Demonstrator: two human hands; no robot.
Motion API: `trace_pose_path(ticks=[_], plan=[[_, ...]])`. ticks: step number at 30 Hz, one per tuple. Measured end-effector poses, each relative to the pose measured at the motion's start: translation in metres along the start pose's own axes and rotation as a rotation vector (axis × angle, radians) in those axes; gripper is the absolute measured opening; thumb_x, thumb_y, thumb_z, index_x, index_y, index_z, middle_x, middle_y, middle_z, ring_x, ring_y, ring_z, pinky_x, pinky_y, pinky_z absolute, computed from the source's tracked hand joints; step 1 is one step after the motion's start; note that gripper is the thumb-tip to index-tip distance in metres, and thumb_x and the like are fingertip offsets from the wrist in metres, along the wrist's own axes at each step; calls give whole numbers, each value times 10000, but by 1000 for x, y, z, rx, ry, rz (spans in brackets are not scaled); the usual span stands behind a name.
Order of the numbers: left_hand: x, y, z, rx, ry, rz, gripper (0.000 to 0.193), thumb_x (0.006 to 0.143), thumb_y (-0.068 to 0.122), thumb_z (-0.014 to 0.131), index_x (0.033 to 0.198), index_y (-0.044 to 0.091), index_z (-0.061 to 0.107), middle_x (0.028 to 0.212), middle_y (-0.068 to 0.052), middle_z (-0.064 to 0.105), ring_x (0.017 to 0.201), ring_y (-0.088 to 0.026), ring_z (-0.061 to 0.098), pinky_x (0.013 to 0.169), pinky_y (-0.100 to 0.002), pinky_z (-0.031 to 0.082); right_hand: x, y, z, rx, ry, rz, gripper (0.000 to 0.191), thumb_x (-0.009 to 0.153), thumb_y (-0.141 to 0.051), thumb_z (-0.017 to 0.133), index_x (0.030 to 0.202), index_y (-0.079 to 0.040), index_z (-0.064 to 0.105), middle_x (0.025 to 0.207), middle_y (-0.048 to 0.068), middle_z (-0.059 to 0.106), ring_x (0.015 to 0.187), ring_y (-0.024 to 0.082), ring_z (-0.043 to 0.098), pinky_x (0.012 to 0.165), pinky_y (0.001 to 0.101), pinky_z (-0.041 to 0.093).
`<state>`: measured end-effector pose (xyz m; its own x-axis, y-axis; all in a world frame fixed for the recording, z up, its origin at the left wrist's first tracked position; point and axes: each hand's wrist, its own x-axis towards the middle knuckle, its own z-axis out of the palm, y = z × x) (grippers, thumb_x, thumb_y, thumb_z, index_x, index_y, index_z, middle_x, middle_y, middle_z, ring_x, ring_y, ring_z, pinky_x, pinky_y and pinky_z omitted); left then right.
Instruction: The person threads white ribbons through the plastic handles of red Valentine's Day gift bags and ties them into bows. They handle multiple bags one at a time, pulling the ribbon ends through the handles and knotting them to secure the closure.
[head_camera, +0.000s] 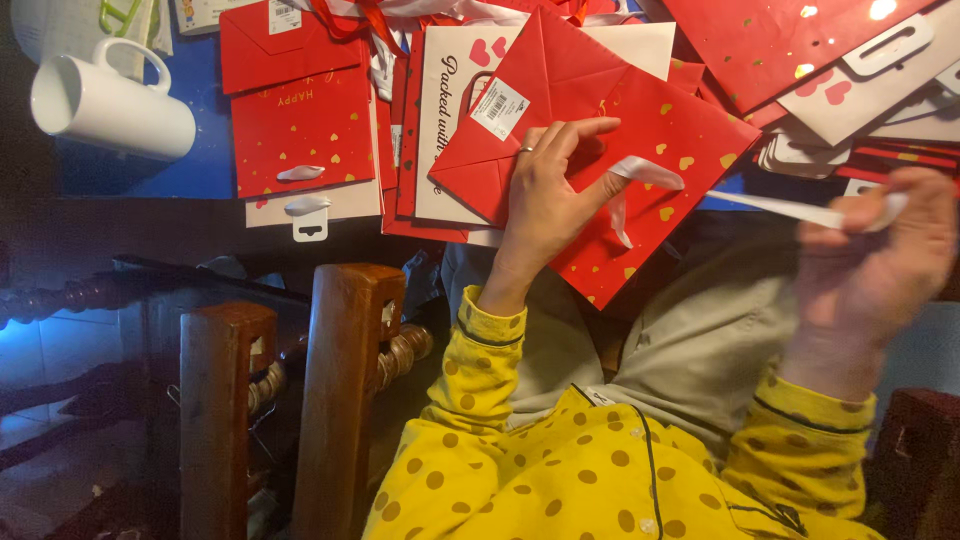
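The red gift bag (640, 150), folded flat and scattered with gold and pink hearts, is held tilted over the person's lap, at the near edge of the blue table (205, 150). Nothing can be seen inside it, as it lies collapsed; a white sticker label is fixed near its upper left part. The left hand (545, 200) is laid on the bag with fingers spread, pressing it rather than clenched, a ring being worn on one finger. A white ribbon (650, 175) is looped through the bag's face and is drawn out to the right, where it is pinched between the fingertips of the right hand (880, 250), which is blurred. Yellow dotted sleeves are worn on both arms. Behind the bag, more flat red and white gift bags (300, 120) are piled on the table, none shown with contents. A white mug (110, 100) lies on its side at the far left. Wooden chair posts (345, 380) stand below the table.
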<state>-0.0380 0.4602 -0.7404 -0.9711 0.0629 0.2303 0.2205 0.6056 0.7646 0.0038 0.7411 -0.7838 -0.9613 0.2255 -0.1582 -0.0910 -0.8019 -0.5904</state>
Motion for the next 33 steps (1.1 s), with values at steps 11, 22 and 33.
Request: trace_pose_path(ticks=[11,22,33], plan=[[-4,15,-4,162,-167,61,953,770,624,847,1515,168,466,1318,-74,555,1283,-293,474,1144,-450,406,-12,-25,-58,154,-205,51,294,1238,-284,468,1049,-87,575,762,24,526,644,98,518,699,272,452],[-29,46,12,245,-75,115,1057,762,549,845,1557,96,316,1477,-193,428,1427,-397,385,1207,-496,377,-29,-6,-23,410,-353,66,265,1198,-283,484,1067,-74,581,871,56,610,811,153,580,856,350,511],[-29,83,-43,42,170,58,113,922,73,738,977,64,640,888,-67,647,794,-234,683,704,-354,548,-34,60,97,-524,-518,93,310,1064,-150,496,1358,-50,506,1288,117,568,1182,168,565,1081,339,440]])
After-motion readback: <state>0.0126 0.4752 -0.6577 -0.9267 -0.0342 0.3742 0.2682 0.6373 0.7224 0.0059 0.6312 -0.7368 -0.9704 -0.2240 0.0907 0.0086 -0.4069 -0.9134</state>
